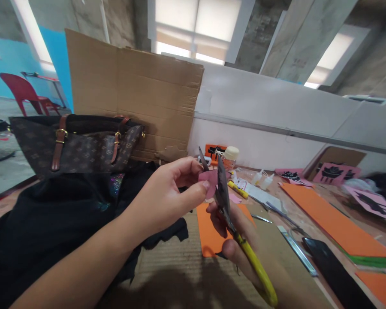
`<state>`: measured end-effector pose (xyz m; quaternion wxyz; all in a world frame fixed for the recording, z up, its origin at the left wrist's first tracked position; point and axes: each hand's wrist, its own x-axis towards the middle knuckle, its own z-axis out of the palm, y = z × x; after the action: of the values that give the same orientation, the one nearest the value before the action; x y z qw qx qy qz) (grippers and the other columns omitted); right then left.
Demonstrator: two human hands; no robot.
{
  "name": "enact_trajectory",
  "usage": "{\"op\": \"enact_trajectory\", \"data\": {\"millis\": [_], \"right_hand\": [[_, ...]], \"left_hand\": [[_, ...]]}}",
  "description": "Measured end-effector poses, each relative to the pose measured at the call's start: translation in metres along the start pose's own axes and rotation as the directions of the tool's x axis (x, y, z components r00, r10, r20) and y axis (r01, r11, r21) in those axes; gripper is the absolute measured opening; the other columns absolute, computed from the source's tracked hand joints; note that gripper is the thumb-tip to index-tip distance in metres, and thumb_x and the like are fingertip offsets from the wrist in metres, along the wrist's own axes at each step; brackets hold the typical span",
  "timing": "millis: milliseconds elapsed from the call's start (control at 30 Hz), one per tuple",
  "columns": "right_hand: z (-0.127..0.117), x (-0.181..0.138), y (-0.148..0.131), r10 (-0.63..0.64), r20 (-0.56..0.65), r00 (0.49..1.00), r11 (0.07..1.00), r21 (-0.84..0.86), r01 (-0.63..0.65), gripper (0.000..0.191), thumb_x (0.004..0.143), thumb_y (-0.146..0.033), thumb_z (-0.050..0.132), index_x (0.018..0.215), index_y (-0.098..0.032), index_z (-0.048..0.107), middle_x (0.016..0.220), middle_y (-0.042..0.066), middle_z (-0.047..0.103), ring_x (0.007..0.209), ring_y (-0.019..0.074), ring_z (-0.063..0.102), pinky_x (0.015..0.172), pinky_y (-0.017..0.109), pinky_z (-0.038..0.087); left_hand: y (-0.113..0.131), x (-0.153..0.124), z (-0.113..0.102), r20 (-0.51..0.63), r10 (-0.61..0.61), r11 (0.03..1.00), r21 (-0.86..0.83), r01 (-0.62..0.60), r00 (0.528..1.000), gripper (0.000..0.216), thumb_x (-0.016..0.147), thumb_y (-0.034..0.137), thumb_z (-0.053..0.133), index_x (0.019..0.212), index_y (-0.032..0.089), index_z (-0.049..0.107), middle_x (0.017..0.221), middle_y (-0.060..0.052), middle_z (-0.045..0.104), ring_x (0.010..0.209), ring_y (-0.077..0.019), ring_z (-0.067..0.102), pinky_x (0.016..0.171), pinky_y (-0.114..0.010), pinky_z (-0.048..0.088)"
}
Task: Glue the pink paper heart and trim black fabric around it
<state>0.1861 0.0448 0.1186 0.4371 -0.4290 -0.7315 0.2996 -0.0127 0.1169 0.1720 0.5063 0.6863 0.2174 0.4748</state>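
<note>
A: Entry 1?
B: Over my remote link I log scissors [228,214]: yellow handle [259,270], dark grey blades [223,184]. Paper scrap [206,178]: dusty pink.
A: Entry 2?
B: Handbag [93,148]: dark brown, repeating lighter floral motif; 2 brown straps [56,156], gold-toned buckles [61,134].
A: Entry 3, textiles?
B: Cloth [61,219]: black, with a multicoloured glittery patch [116,183].
A: Entry 4, sheets?
B: Small sheet [209,238]: orange. Long sheet [337,219]: orange. Strip [373,261]: green. Card [331,174]: pink, black silhouettes.
A: Remainder?
B: On my screen, tube [238,189]: yellow. Phone [334,270]: black. Cardboard panel [131,86]: tan. Chair [14,89]: red. Wall [58,60]: bright blue.
</note>
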Motion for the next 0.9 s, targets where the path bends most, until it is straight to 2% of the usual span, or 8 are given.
{"op": "enact_trajectory", "data": {"millis": [200,367,567,700,800,900], "right_hand": [[0.001,-0.004,0.006,0.035,0.011,0.999,0.996,0.081,-0.036,0.055,0.089,-0.072,0.064,0.131,-0.037,0.059,0.112,0.004,0.068,0.093,0.0233,0.063,0.082,0.033,0.053],[0.001,-0.005,0.009,0.038,-0.012,0.999,0.998,0.045,-0.038,0.054,0.092,-0.070,0.062,0.130,-0.031,0.059,0.100,0.005,0.062,0.078,0.0210,0.056,0.070,0.032,0.051],[0.000,-0.002,0.004,-0.012,-0.002,1.000,1.000,-0.007,0.012,0.054,0.094,-0.072,0.057,0.129,-0.030,0.059,0.098,0.004,0.063,0.078,0.0200,0.056,0.068,0.030,0.050],[0.000,-0.002,0.002,0.032,0.004,0.999,0.999,-0.007,-0.031,0.056,0.093,-0.073,0.057,0.128,-0.030,0.059,0.094,0.004,0.063,0.078,0.0207,0.057,0.063,0.029,0.049],[0.000,-0.003,0.006,0.033,0.013,0.999,0.999,-0.016,-0.033,0.054,0.094,-0.073,0.056,0.126,-0.030,0.060,0.089,0.003,0.060,0.078,0.0219,0.058,0.064,0.030,0.049],[0.002,-0.005,0.012,0.021,-0.004,1.000,0.999,0.025,-0.021,0.053,0.094,-0.072,0.057,0.129,-0.032,0.059,0.092,0.003,0.060,0.083,0.0231,0.060,0.069,0.032,0.052]], "left_hand": [[-0.004,-0.002,0.001,0.023,0.010,1.000,0.003,-0.010,1.000,0.014,0.089,0.019,0.065,0.079,0.020,0.056,0.076,0.006,0.060,0.070,-0.0087,0.059,0.065,-0.019,0.046],[-0.005,-0.001,0.001,0.036,0.024,1.000,-0.012,-0.024,0.999,0.017,0.090,0.018,0.065,0.078,0.020,0.054,0.076,0.007,0.061,0.068,-0.0071,0.058,0.061,-0.017,0.043],[-0.003,-0.003,0.002,0.032,0.046,0.999,0.008,-0.047,0.998,0.013,0.091,0.017,0.065,0.080,0.020,0.059,0.075,0.007,0.062,0.067,-0.0066,0.058,0.061,-0.017,0.043],[-0.004,-0.002,0.002,0.024,0.037,0.999,-0.007,-0.037,0.999,0.013,0.090,0.017,0.067,0.080,0.019,0.059,0.076,0.007,0.063,0.069,-0.0075,0.060,0.063,-0.017,0.045],[-0.005,-0.002,0.003,0.024,0.036,0.999,-0.010,-0.036,0.999,0.012,0.089,0.016,0.068,0.081,0.019,0.060,0.077,0.007,0.063,0.070,-0.0075,0.061,0.065,-0.017,0.046],[-0.006,-0.002,0.004,0.025,0.038,0.999,-0.018,-0.038,0.999,0.011,0.092,0.018,0.065,0.082,0.019,0.060,0.078,0.007,0.062,0.071,-0.0071,0.061,0.066,-0.017,0.047]]}}
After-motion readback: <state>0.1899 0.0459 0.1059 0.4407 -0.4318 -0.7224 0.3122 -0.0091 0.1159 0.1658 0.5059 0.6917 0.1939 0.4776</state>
